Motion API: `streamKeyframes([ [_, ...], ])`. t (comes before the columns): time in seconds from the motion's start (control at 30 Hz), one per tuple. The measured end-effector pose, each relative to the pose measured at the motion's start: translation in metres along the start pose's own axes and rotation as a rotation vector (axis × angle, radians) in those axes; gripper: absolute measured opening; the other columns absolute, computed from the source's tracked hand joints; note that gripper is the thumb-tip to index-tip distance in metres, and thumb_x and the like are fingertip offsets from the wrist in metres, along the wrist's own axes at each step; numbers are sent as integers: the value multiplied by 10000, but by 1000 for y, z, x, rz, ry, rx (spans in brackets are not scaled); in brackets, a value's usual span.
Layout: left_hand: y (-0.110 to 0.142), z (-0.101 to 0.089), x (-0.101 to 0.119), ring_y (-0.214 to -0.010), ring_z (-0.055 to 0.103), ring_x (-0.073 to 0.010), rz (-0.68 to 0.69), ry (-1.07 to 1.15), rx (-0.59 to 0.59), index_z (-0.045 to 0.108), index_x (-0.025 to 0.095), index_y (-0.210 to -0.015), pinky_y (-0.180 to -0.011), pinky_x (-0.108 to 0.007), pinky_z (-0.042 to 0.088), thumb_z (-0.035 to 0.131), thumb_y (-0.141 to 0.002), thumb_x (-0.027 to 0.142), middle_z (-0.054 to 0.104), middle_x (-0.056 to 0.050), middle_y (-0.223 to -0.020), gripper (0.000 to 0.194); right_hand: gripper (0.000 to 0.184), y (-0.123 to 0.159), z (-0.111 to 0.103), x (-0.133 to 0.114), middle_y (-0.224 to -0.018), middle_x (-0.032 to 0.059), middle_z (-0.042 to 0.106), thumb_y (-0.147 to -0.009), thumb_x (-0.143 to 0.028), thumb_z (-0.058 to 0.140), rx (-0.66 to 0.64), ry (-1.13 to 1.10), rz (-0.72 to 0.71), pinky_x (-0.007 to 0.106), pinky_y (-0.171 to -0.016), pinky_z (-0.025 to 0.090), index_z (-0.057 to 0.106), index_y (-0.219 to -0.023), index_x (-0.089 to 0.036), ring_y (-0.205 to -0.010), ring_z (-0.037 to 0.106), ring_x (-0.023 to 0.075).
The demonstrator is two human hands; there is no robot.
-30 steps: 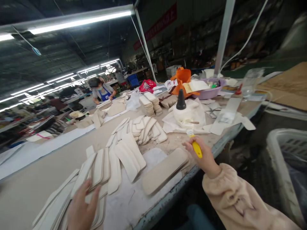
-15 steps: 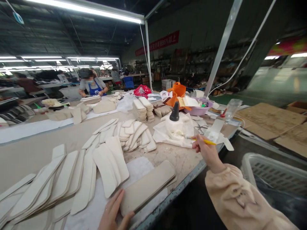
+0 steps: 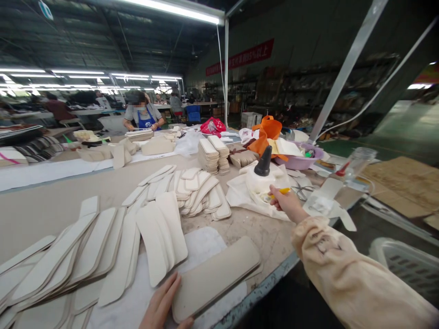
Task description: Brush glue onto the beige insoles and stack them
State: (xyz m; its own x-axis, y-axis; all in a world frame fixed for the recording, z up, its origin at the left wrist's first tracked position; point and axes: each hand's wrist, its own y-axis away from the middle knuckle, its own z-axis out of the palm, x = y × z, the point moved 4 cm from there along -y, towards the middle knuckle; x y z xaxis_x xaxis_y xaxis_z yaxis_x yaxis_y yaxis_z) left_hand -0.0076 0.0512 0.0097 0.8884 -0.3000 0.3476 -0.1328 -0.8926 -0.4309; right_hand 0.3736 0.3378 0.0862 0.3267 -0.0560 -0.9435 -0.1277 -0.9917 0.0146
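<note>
My left hand (image 3: 163, 305) lies at the bottom edge, fingers stretched flat against the near end of a stack of beige oblong pieces (image 3: 217, 275) by the table's front edge. My right hand (image 3: 286, 203) is closed round a yellow-handled brush (image 3: 279, 192), its tip at the white glue pot (image 3: 262, 185) with a black cone cap (image 3: 263, 161). Rows of cream insole-shaped pieces (image 3: 103, 246) fan out to the left, and a further pile (image 3: 200, 192) lies mid-table.
Stacked pieces (image 3: 213, 154), a purple basin (image 3: 298, 160), an orange bag (image 3: 265, 132), scissors (image 3: 302, 191) and a clear jar (image 3: 356, 164) crowd the far right of the table. A white basket (image 3: 408, 269) stands right of the table. A person in a blue apron (image 3: 143, 116) works farther along.
My left hand left the fanned pieces and came to the stack's near end. My right hand carried the brush from beside the stack out to the glue pot.
</note>
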Motion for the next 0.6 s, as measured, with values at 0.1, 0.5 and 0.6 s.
streamKeyframes([
  [0.1, 1, 1, 0, -1182, 585, -277, -10, 12, 0, 404, 276, -1399, -948, -377, 531, 686, -756, 362, 577, -113, -1339, 707, 482, -4, -2, 2, -495, 24, 585, -721, -627, 630, -1, 0, 60, 228, -382, 402, 643, -769, -149, -390, 457, 95],
  [0.5, -1, -2, 2, -1164, 598, -277, -27, -18, -19, 442, 281, -1382, -927, -364, 543, 687, -746, 381, 584, -105, -1330, 689, 457, 6, -8, -3, -501, -26, 527, -710, -628, 640, -149, 16, -23, 208, -379, 327, 644, -746, -172, -408, 401, 78],
  [0.6, 0, -1, -1, -1161, 601, -274, -16, -14, -18, 429, 286, -1391, -922, -351, 544, 691, -744, 383, 588, -106, -1325, 705, 471, 14, -12, -1, -494, -28, 519, -726, -636, 625, -163, 30, -35, 208, -375, 319, 646, -747, -165, -404, 395, 77],
])
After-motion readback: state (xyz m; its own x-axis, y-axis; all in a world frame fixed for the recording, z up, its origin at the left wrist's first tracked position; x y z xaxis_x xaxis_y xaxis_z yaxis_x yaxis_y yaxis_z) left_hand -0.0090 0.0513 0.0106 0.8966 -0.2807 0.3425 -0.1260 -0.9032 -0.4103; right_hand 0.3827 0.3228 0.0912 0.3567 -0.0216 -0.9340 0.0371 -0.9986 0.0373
